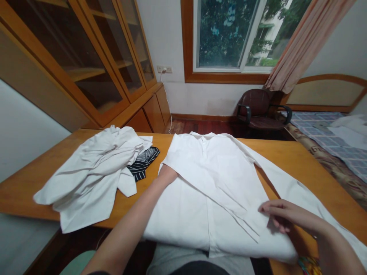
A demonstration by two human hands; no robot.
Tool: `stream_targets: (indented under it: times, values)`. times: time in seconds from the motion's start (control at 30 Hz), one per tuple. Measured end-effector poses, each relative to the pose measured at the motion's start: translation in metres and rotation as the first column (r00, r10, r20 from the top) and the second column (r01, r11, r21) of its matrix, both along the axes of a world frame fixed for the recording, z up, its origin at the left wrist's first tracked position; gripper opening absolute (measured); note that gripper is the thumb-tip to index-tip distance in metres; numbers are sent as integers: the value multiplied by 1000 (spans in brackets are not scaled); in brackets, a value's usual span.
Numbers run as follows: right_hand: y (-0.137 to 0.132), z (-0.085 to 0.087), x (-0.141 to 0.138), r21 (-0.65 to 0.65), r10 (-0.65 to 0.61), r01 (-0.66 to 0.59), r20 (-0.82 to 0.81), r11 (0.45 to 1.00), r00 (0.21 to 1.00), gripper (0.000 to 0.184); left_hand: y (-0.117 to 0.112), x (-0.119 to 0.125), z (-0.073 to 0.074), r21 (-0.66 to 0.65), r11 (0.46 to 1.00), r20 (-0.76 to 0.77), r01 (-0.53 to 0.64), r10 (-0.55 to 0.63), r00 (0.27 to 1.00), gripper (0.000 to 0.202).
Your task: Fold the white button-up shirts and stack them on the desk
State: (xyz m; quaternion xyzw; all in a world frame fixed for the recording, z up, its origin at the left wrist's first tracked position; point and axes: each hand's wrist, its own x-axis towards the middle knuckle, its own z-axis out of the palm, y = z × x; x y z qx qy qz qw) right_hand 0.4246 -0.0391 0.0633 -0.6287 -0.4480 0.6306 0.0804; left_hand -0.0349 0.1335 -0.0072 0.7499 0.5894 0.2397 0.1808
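A white long-sleeved shirt [186,206] lies front up on the table, its collar at the far edge. One sleeve is folded across the body toward the lower right; the other stretches out along the right side. My left hand [168,174] reaches beneath the folded sleeve near the shirt's left side, and the cloth hides its fingers. Over the shirt's lower right part is my right hand [277,214], fingers loosely bent and apart, with nothing seen in it. Whether its fingertips touch the cloth I cannot tell.
On the wooden table [289,160], a heap of white clothes [97,168] lies left, partly over a black striped garment [145,162]. A colourful item [309,265] shows by my right forearm. Beyond are a glass-door cabinet [114,57], a chair [258,109] and a bed [329,133].
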Motion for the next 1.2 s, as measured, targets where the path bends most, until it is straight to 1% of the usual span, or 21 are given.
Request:
stream_targets:
  times: [0.07,0.13,0.23,0.27,0.3,0.37,0.4,0.43,0.47,0.53,0.6,0.63,0.7,0.8,0.87,0.93,1.0,1.07,1.1,1.13,1.2]
  values:
    - [17,4,1,98,4,-19,155,995,988,56,-6,-6,1,7,997,-107,82,-80,991,52]
    - [37,4,-3,261,-28,-54,303,964,953,52,-11,-12,1,-5,994,-193,110,-108,975,54]
    - [67,-7,-25,480,-82,-164,450,862,890,37,-17,-16,0,-10,997,-238,81,-81,968,55]
    - [75,-12,-36,542,-84,-196,449,817,890,32,-18,-17,1,0,997,-238,73,-71,969,56]
    - [81,-19,-49,604,-85,-222,436,765,896,31,-17,-17,1,13,998,-232,66,-62,971,56]
    - [89,-30,-73,672,-82,-280,453,686,888,35,-16,-17,1,34,998,-214,61,-52,975,57]
    - [91,-35,-84,689,-96,-298,471,661,877,36,-15,-17,0,34,998,-206,60,-52,977,57]
    - [92,-39,-92,690,-100,-309,484,654,869,36,-14,-18,0,29,998,-201,61,-54,978,57]
    - [93,-41,-98,683,-98,-310,489,662,867,34,-14,-18,0,21,998,-200,64,-59,978,57]
    - [92,-41,-103,647,-80,-288,478,706,875,31,-14,-19,0,12,997,-213,75,-71,974,54]
    - [90,-39,-101,600,-59,-269,470,753,881,31,-16,-20,0,29,996,-235,84,-75,969,51]
    - [89,-38,-98,582,-48,-271,473,766,880,30,-17,-21,1,43,995,-244,90,-77,967,50]
    - [86,-36,-92,562,-12,-302,487,770,873,29,-22,-25,2,67,991,-255,119,-98,962,41]
    - [79,-38,-85,555,32,-354,506,753,862,35,-29,-38,5,108,977,-253,183,-151,956,24]
    - [76,-41,-83,560,21,-349,508,751,861,34,-33,-46,10,188,967,-224,172,-128,966,24]
    - [73,-43,-82,573,-9,-312,487,757,873,30,-33,-48,18,282,951,-176,126,-78,981,25]
    - [73,-43,-82,585,-25,-279,457,761,889,32,-27,-40,28,331,936,-142,118,-74,987,27]
    - [73,-41,-82,584,-10,-281,444,761,896,38,-15,-24,36,323,930,-154,175,-131,979,31]
    - [74,-39,-82,581,5,-291,443,760,897,42,-8,-14,38,299,928,-188,223,-172,967,34]
    - [75,-36,-81,577,18,-302,444,759,896,46,0,-3,38,268,930,-234,252,-191,953,37]
    - [76,-32,-81,564,37,-321,456,761,889,58,17,18,32,190,951,-319,244,-176,931,48]
